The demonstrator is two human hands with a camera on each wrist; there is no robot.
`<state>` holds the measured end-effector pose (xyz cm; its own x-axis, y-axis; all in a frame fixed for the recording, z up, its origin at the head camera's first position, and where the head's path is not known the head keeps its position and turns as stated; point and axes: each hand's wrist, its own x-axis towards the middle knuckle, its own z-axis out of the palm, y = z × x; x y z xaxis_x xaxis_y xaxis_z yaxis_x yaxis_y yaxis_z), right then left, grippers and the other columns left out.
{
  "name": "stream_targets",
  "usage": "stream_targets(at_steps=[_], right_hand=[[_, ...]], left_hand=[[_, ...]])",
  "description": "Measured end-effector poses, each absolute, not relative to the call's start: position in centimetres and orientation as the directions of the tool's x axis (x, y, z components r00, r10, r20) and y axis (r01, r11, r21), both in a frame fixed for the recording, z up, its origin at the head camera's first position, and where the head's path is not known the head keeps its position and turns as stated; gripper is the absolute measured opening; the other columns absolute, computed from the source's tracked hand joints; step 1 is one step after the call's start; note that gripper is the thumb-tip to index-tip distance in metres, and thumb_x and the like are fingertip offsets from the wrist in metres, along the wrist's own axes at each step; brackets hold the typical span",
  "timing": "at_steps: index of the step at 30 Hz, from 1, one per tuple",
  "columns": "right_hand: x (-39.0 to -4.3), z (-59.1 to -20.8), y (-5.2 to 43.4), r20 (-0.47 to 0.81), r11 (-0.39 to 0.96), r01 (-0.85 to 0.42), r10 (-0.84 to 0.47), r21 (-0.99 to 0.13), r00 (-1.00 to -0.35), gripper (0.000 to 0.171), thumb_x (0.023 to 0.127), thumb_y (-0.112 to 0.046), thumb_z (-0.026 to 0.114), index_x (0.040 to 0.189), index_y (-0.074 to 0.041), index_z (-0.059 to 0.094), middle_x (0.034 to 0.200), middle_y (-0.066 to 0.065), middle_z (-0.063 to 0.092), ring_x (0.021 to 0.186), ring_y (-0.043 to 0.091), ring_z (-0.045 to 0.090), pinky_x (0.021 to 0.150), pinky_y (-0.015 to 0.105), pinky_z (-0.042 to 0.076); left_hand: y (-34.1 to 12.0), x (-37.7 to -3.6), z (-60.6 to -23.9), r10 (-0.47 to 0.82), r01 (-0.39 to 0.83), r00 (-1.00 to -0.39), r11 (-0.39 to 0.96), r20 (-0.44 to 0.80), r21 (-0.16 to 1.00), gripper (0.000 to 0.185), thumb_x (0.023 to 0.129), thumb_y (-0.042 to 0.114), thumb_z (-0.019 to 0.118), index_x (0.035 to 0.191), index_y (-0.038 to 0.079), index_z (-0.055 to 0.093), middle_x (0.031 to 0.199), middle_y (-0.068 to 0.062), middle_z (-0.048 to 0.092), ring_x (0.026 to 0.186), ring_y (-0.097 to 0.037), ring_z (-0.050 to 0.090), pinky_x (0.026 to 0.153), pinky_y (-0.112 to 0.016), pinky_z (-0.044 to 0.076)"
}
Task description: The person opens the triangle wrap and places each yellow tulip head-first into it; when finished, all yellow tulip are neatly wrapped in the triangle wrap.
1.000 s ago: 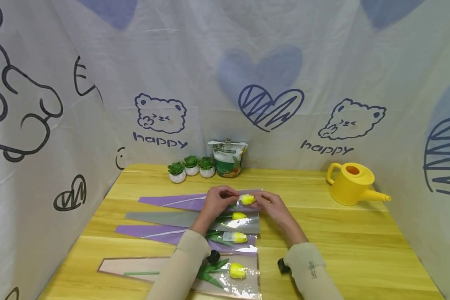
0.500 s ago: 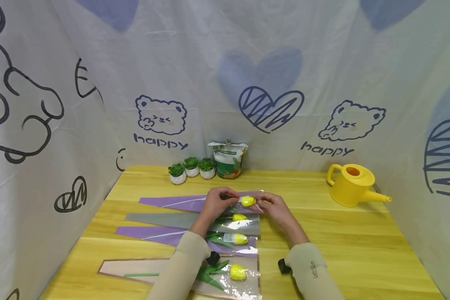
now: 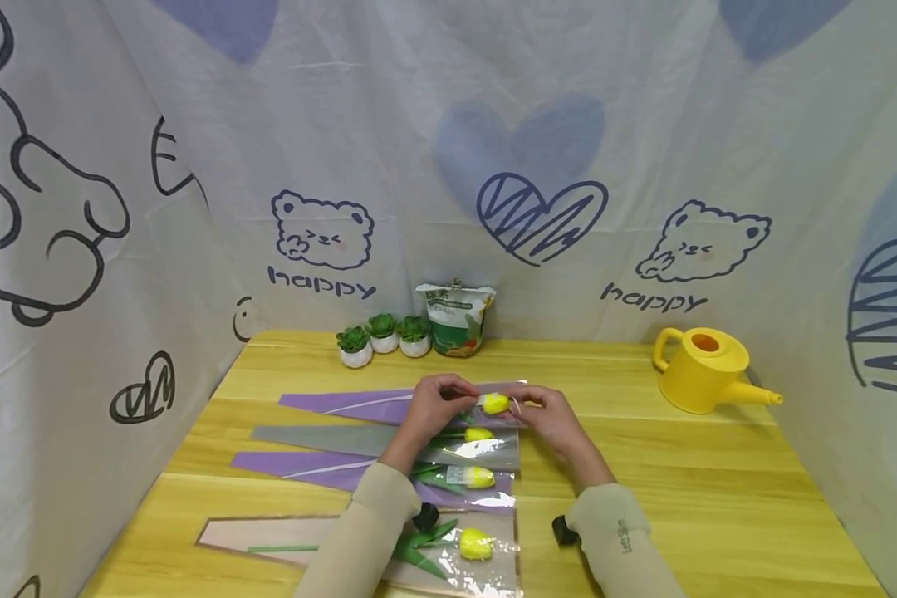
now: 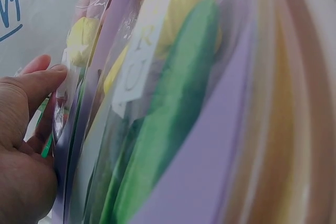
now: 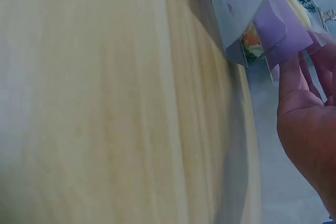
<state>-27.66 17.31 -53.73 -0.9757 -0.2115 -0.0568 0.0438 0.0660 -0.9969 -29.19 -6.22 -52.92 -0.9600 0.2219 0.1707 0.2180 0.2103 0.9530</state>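
Observation:
Four flower sleeves lie in a row on the wooden table (image 3: pixel 688 482), each with a yellow tulip inside. Both hands work at the farthest one, a purple sleeve (image 3: pixel 344 403). My left hand (image 3: pixel 448 392) pinches its clear upper edge just left of the tulip head (image 3: pixel 495 404). My right hand (image 3: pixel 536 404) pinches the open end on the tulip's right. In the left wrist view the thumb (image 4: pixel 37 85) presses the clear film beside the tulip head (image 4: pixel 81 35). The right wrist view shows the fingers (image 5: pixel 294 72) at the purple sleeve's (image 5: pixel 286 22) mouth.
A grey sleeve (image 3: pixel 321 436), a second purple sleeve (image 3: pixel 291 463) and a clear sleeve (image 3: pixel 269 538) lie nearer me. Three small potted succulents (image 3: pixel 384 334) and a printed bag (image 3: pixel 454 320) stand at the back. A yellow watering can (image 3: pixel 698 370) sits far right. Printed cloth walls the table.
Both hands stay at the far purple sleeve; the right hand's fingers have shifted slightly at its open end. Nothing else moved.

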Motion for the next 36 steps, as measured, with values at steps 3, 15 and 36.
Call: stream_targets(at_steps=[3,15,36], right_hand=[[-27.7,-53.9,17.2,-0.054,0.044,0.046,-0.202,-0.998,-0.978,0.026,0.101,0.000,0.063,0.124,0.009,0.068,0.131,0.022,0.066,0.097,0.016,0.073,0.086,0.025,0.061],[-27.8,-54.0,16.6,-0.078,-0.041,0.087,-0.175,-0.995,-0.981,0.023,0.099,0.005,0.063,0.121,0.013,0.068,0.121,0.018,0.069,0.093,0.020,0.076,0.085,0.028,0.062],[-27.6,-53.5,16.2,-0.064,0.083,0.051,-0.158,-0.995,-0.985,0.027,0.094,-0.004,0.073,0.119,0.005,0.072,0.118,0.014,0.073,0.096,0.011,0.067,0.084,0.021,0.058]], left_hand=[[-6.2,-29.1,-52.9,0.222,0.215,-0.960,0.197,0.170,0.957,0.012,0.087,0.007,0.082,0.099,0.005,0.081,0.100,-0.015,0.078,0.080,-0.011,0.069,0.068,-0.020,0.054],[-6.1,-29.1,-53.0,0.221,0.239,-0.956,0.193,0.195,0.951,0.013,0.086,0.002,0.082,0.099,0.001,0.080,0.100,-0.019,0.078,0.081,-0.016,0.072,0.067,-0.020,0.054],[-9.9,-29.3,-52.4,0.348,0.369,-0.913,0.483,0.213,0.794,0.015,0.093,0.016,0.078,0.108,0.017,0.079,0.103,0.003,0.079,0.095,-0.012,0.073,0.094,-0.040,0.057]])
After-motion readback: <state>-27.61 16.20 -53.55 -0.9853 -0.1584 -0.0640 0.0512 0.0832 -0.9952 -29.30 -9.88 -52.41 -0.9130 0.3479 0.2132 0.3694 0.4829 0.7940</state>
